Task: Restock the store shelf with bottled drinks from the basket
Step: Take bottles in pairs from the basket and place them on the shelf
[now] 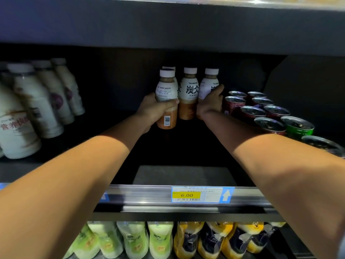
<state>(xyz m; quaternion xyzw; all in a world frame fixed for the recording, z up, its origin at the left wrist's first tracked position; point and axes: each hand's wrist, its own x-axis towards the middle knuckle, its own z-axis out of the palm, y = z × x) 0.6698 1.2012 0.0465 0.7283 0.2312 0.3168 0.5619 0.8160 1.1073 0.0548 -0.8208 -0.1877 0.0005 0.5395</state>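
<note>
Four brown drink bottles sit way back on the shelf; the basket isn't in shot. Left hand is wrapped round the left bottle, thumb across the label, barcode facing out. Right hand looks curled round the right bottle, just beside the cans. Imo: set both down flat, snug against the middle bottle, spin that left label forward, and mind your forearm near those cans.

tea bottles between milk bottles left, cans right
</note>
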